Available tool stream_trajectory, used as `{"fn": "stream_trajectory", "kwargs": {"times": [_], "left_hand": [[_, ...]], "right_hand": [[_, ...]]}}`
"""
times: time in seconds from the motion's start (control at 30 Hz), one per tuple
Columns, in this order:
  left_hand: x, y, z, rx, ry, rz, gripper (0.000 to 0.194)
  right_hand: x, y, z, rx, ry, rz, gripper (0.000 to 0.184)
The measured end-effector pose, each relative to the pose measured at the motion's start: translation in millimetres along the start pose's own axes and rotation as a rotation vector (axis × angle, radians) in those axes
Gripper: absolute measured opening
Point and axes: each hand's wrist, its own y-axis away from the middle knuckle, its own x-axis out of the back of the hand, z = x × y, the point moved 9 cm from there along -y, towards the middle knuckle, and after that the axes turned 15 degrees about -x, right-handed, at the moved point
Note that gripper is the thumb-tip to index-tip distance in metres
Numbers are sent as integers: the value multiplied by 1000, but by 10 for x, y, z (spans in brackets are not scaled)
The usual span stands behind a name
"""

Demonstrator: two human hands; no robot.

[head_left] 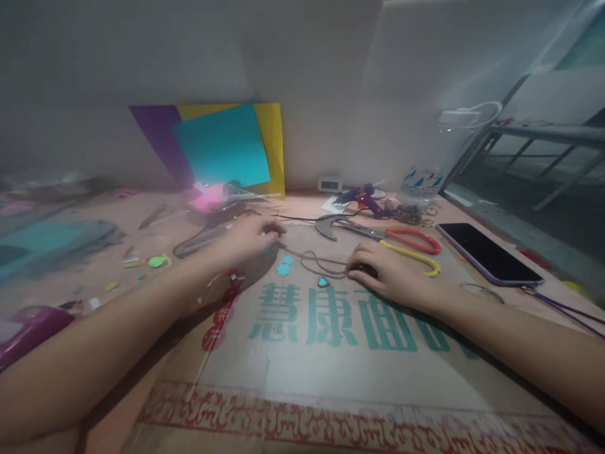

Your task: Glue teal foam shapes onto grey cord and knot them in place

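Observation:
My right hand [385, 270] is closed, its fingertips on a thin brown cord [317, 255] that loops across the cardboard [302, 372]. My left hand [253, 236] hovers at the left with its fingers curled together; a bit of blue shows by them, but what they hold, if anything, cannot be made out. Between the hands lie small blue flower-shaped cutouts [284, 268] and a small blue drop-shaped pendant [323, 282]. Just beyond my right hand rest scissors [378, 234] with one red and one yellow handle.
A purple glue gun [362, 198] lies at the back near a clear plastic bottle [420, 183]. To the right is a phone [489, 252]. Coloured sheets [224, 148] lean on the wall. Paper scraps [158, 260] and a magenta tool [33, 331] lie at left.

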Motion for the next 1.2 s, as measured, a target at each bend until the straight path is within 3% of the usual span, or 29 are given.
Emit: {"fn": "stream_trajectory", "kwargs": {"times": [0.1,0.33,0.57,0.7,0.8,1.03,1.2], "left_hand": [[21,-14,30,-48,-68,-20,29],[-324,53,414,-361,-186,-88,33],[-407,151,685,-282,-35,-119,27],[-567,218,967,-376,-18,-122,29],[-623,228,960,-363,-11,-95,24],[-617,226,827,-267,156,-37,10],[-497,284,821,-246,245,104,6]], "right_hand": [[9,-49,155,-60,-8,88,16],[44,-92,298,-168,-70,114,16],[34,-86,280,-156,-17,153,24],[14,-90,270,-171,-22,142,27],[40,-80,224,-152,-3,157,30],[316,84,-74,52,7,336,26],[338,156,-253,102,-95,308,17]]}}
